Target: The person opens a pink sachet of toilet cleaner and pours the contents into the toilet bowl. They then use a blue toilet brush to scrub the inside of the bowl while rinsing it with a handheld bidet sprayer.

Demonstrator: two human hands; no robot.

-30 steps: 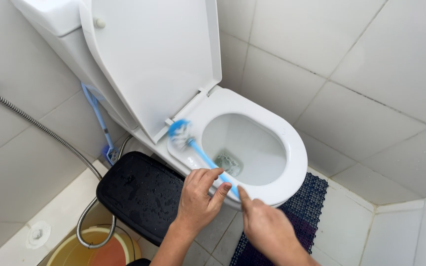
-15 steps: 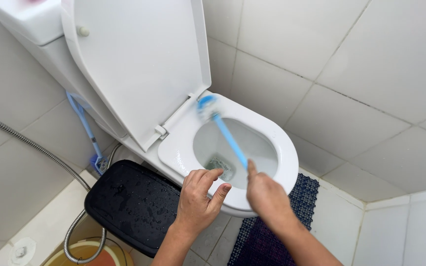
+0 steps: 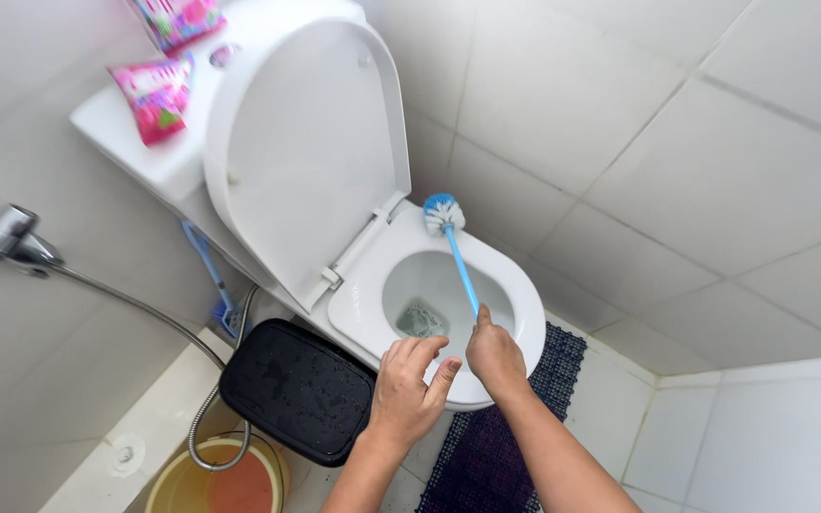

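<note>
bristles of blue and white are forming the rounded head of the toilet brush (image 3: 455, 256), which is resting against the back of the white seat (image 3: 515, 294), close to the hinge of the raised lid (image 3: 306, 152). its thin, straight, light blue handle is slanting from that head down across the open bowl (image 3: 420, 285) toward the person. the right hand (image 3: 494, 356) is closing around the lower end of the handle, fingers wrapped tight and one fingertip lying along the shaft, so the grip end is hidden inside the fist. the left hand (image 3: 406, 385) is holding nothing; it is hovering just beside the right one over the front rim of the seat, fingers loosely curled and partly spread. water is showing at the bottom of the bowl. a black bin lid (image 3: 296, 389), speckled with droplets, is sitting to the left of the toilet, touching its base from this angle. a dark woven mat (image 3: 553, 366) is lying on the floor under the front of the bowl. two pink packets (image 3: 156, 95) are lying on the cistern top (image 3: 121, 128). a metal sprayer (image 3: 7, 242) is hanging on the left wall, its hose (image 3: 144, 313) curving down toward a yellow bucket (image 3: 192, 480).
</note>
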